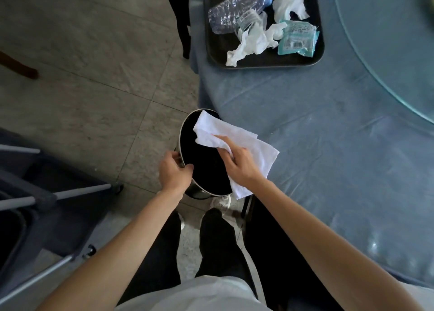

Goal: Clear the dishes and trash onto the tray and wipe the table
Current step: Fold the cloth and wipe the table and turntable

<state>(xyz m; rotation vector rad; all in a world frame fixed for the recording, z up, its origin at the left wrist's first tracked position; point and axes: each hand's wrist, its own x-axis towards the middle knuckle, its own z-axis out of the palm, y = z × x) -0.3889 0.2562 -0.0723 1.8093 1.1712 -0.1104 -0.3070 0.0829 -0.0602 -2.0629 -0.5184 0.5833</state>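
Head view: left hand (175, 172) pinching bin (204, 169) rim, right hand (242, 163) gripping white cloth (234, 143) at table (328, 146) edge

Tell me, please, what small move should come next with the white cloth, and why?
Probably draw the white cloth a little further over the table edge toward the black bin. The right hand holds the cloth half over the bin's opening, and the left hand grips its rim against the edge.

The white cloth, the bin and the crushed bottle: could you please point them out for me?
white cloth (246, 146), head view, its flat middle.
bin (206, 160), head view, its dark inside.
crushed bottle (234, 10), head view, its crumpled body.
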